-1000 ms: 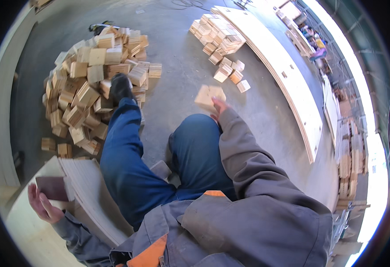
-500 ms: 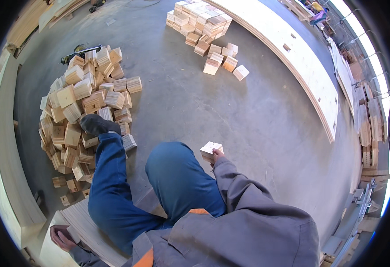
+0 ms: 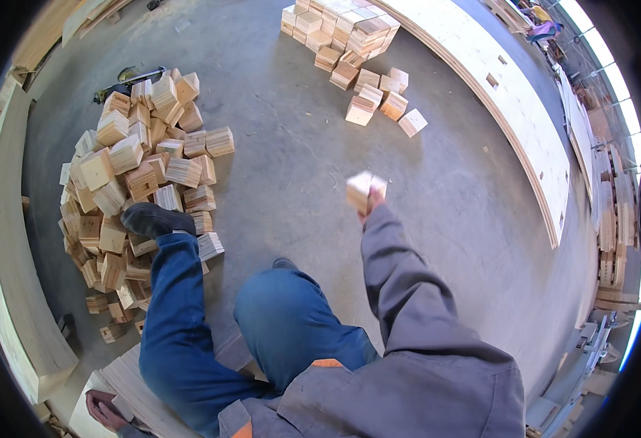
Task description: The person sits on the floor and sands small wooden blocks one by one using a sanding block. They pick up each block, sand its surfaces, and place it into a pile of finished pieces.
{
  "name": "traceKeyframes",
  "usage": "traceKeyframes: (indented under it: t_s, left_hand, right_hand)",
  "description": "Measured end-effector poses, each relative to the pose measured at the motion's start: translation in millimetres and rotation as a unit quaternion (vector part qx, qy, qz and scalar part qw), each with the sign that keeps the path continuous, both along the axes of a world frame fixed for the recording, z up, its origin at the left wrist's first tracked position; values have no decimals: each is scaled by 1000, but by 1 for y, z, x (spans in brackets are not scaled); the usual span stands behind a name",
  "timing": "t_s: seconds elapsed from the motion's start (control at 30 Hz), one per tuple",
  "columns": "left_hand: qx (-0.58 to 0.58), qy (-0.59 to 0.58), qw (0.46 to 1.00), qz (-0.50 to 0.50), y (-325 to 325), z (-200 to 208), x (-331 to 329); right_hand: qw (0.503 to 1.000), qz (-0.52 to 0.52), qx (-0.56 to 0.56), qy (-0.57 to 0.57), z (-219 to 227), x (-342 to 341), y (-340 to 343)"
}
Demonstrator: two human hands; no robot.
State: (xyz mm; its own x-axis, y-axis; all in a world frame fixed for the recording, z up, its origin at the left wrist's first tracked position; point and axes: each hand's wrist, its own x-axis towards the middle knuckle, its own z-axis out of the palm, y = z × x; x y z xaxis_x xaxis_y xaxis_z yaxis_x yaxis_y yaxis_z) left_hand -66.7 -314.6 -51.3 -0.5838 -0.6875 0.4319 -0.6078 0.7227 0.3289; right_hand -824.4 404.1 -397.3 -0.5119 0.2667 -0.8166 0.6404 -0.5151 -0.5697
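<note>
Here the right hand (image 3: 370, 206) is lifted out in front of the body, its fingers closed around a small pale wooden block (image 3: 358, 191). The block is blurred, so its long axis cannot be told; it looks roughly cubic and sits at the fingertips, above the grey concrete floor (image 3: 444, 219) and touching nothing else. The grey sleeve runs up to it from the lower right.

The left hand (image 3: 105, 409) is far back at the lower left edge, resting on the corner of a pale slatted board (image 3: 134, 387) beside the person's thigh. Its fingers seem curled over the edge, but whether they grip anything cannot be told. It is well apart from the held block, so the right hand is the only one near it.

Ahead and slightly right of the raised hand, well apart from it, lies a tidier stack of blocks (image 3: 342, 29) with a few loose ones spilling toward the person (image 3: 375, 102). Off to the left, a big loose heap of wooden blocks (image 3: 130, 182) spreads over the floor, with the person's black shoe (image 3: 152, 219) resting against its near side. A long plywood panel (image 3: 510, 102) curves along the right, and another board (image 3: 10, 255) lines the left edge.
</note>
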Motion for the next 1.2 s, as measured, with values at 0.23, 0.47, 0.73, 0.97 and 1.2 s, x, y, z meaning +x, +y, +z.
traceKeyframes:
  t_s: [0.23, 0.47, 0.73, 0.97, 1.2]
  left_hand:
    - [-70, 54, 996, -11, 65, 12, -78]
    - [29, 15, 999, 27, 7, -20, 3]
    - [-55, -7, 998, 29, 1, -32, 9]
    - [-42, 95, 994, 15, 31, -37, -45]
    - [3, 172, 984, 39, 47, -21, -50]
  right_hand:
    - [960, -67, -83, 260, 151, -156, -25]
    - [974, -96, -166, 121, 69, -45, -54]
    - [977, 190, -44, -89, 13, 229, -10]
    - [967, 240, 46, -72, 68, 221, 62]
    - [937, 307, 116, 119, 145, 166, 26]
